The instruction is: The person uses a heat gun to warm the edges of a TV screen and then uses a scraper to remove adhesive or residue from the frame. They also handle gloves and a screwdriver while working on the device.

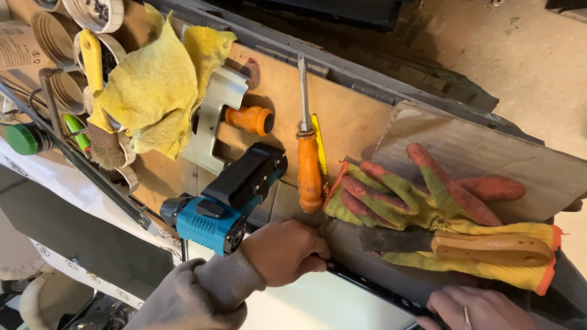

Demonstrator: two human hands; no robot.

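Beyond the grip lies a worn plywood bench top [351, 116] in warm light, its far dark metal edge [342, 64] bordering a dusty tan floor [532, 67], with a cardboard sheet [489, 153] to the right.

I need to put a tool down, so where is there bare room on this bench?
Bare board between the screwdriver and the cardboard sheet, whose upper part is free too. Crowded: yellow rag, power tool, gloves, and both hands at the front edge.

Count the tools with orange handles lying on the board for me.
2. A screwdriver lies upright in the middle of the board, beside the gloves. A shorter orange handle juts from the metal bracket to its left. Others may hide under the yellow cloth.
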